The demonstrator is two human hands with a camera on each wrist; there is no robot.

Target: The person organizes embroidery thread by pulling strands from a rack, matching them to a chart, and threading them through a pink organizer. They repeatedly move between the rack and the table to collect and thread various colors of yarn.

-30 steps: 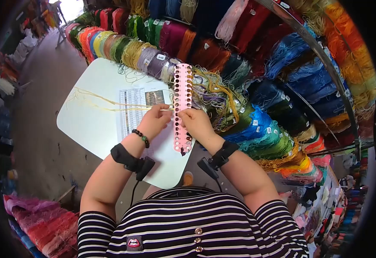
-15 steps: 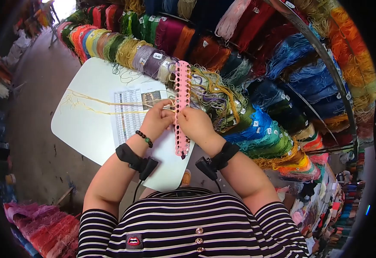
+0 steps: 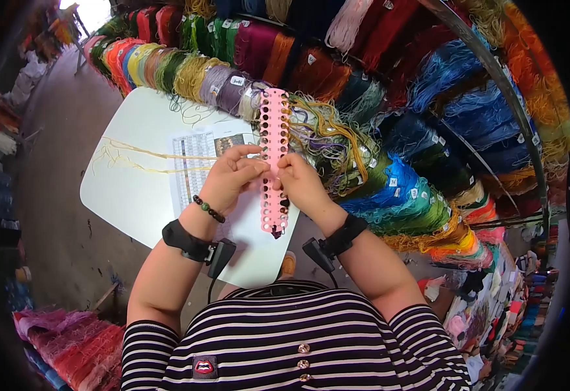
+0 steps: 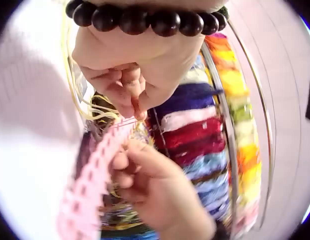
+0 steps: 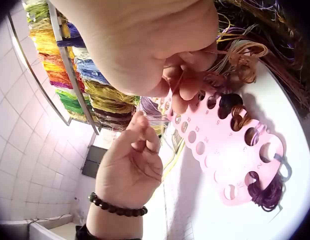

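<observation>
A long pink thread card (image 3: 274, 124) with numbered holes along both edges lies between my hands; dark purple thread (image 5: 267, 195) is tied at its near end. My left hand (image 3: 229, 179) is beside its left edge, thumb and forefinger pinching fine thread that runs to the card in the wrist views. Two pale yellow strands (image 3: 168, 156) trail from that hand leftward. My right hand (image 3: 301, 186) grips the card's right edge with curled fingers. Brown and black knotted threads (image 5: 240, 119) hang in holes close to it.
Beneath is a white table (image 3: 119, 195) bearing a printed chart (image 3: 190, 143) with a small picture (image 3: 228, 141). A bar of labelled skeins (image 3: 197, 79) runs along its far side, with loose tangled threads (image 3: 324, 124) beside the card. More racks of blue skeins (image 3: 448, 85) stand behind.
The card has turned to face up more flatly. My right hand has shifted slightly right along its edge, and my left thumb and forefinger have come together by the left edge.
</observation>
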